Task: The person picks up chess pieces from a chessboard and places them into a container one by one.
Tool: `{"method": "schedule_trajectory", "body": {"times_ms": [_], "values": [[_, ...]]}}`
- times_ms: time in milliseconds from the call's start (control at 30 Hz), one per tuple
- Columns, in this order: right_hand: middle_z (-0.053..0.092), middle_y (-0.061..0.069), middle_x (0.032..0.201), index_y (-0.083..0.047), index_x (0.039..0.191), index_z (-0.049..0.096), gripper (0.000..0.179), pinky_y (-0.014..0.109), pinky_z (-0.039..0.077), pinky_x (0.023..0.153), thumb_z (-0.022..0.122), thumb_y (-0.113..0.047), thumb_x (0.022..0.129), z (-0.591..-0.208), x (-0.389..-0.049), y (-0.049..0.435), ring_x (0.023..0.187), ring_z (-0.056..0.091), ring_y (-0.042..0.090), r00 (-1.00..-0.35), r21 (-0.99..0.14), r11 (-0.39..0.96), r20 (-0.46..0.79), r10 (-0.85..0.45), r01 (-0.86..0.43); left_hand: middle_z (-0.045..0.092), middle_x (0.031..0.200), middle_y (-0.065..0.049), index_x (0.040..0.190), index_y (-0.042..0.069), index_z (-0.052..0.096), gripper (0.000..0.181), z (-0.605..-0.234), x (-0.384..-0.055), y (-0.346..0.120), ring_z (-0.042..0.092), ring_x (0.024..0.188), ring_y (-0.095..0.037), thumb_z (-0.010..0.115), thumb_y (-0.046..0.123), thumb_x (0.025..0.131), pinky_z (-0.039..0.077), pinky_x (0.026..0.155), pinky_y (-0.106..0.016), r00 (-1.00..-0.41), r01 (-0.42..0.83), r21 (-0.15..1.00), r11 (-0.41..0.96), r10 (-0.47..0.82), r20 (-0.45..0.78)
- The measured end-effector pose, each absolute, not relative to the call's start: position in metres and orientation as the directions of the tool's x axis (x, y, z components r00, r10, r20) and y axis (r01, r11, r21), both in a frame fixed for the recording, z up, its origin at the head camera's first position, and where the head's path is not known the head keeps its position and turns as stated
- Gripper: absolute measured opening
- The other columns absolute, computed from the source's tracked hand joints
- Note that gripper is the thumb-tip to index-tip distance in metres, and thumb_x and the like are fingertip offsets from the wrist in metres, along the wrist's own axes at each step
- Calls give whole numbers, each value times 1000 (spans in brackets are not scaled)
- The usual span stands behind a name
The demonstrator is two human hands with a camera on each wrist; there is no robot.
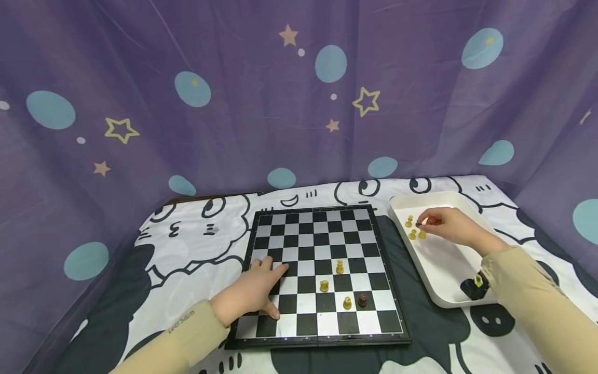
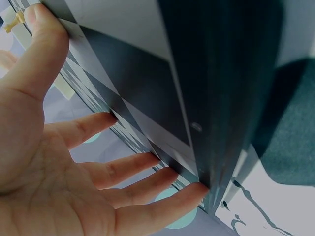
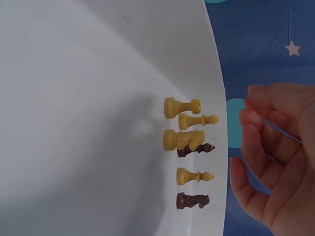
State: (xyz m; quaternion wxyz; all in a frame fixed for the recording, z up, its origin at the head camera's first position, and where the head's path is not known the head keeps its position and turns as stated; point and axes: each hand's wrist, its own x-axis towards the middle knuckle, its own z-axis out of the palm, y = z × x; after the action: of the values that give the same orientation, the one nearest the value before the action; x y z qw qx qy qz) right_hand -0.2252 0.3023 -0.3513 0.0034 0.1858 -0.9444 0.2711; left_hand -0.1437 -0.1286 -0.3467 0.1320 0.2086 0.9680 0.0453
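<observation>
My left hand (image 1: 252, 288) lies with spread, fairly straight fingers across the left side of the chessboard (image 1: 306, 268). In the left wrist view its fingertips touch the board along the edge. My right hand (image 1: 444, 224) hovers over the far left part of a white tray (image 1: 455, 200), fingers loosely bent. In the right wrist view nothing shows between those fingers. Beside them stand a yellow rook (image 3: 181, 107), a yellow queen-like piece (image 3: 197, 121), a yellow knight (image 3: 183, 140), a dark bishop (image 3: 196, 149), a yellow bishop (image 3: 194, 176) and a dark knight (image 3: 192, 200).
On the board's near right half stand yellow pieces (image 1: 339, 267) and one dark piece (image 1: 362, 299). A black object with a green spot (image 1: 475, 286) shows by the right sleeve. A patterned cloth (image 1: 196, 221) covers the table; a purple curtain (image 1: 243, 130) hangs behind.
</observation>
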Motion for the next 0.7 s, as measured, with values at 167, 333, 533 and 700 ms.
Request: {"method": "schedule_trajectory", "body": {"times_ms": [167, 333, 533, 700], "values": [[67, 2, 75, -4, 96, 68, 11, 23, 41, 60, 65, -10, 87, -343, -221, 295, 64, 50, 1, -919, -514, 768, 124, -374, -382, 49, 118, -22, 135, 6, 50, 102, -348, -144, -129, 47, 106, -39, 89, 40, 48, 47, 85, -51, -877, 394, 145, 908, 418, -236], [68, 4, 76, -2, 98, 67, 14, 23, 43, 59, 65, -11, 87, -336, -218, 285, 64, 54, 2, -908, -531, 746, 128, -399, -403, 49, 120, -23, 135, 6, 50, 101, -349, -145, -130, 47, 108, -41, 89, 41, 48, 47, 86, -52, -875, 393, 147, 907, 419, -242], [62, -1, 69, -3, 98, 67, 12, 24, 40, 53, 65, -10, 87, -329, -215, 268, 56, 51, 3, -884, -537, 716, 139, -445, -445, 49, 119, -22, 135, 6, 50, 101, -349, -145, -130, 47, 108, -41, 89, 40, 48, 47, 85, -52, -874, 398, 150, 905, 424, -239], [61, -4, 69, -6, 98, 68, 12, 24, 40, 52, 65, -10, 87, -322, -214, 252, 54, 48, 3, -868, -527, 705, 149, -473, -474, 49, 118, -22, 135, 6, 50, 101, -349, -145, -130, 47, 106, -40, 89, 40, 48, 47, 83, -51, -874, 400, 156, 903, 427, -231]]}}
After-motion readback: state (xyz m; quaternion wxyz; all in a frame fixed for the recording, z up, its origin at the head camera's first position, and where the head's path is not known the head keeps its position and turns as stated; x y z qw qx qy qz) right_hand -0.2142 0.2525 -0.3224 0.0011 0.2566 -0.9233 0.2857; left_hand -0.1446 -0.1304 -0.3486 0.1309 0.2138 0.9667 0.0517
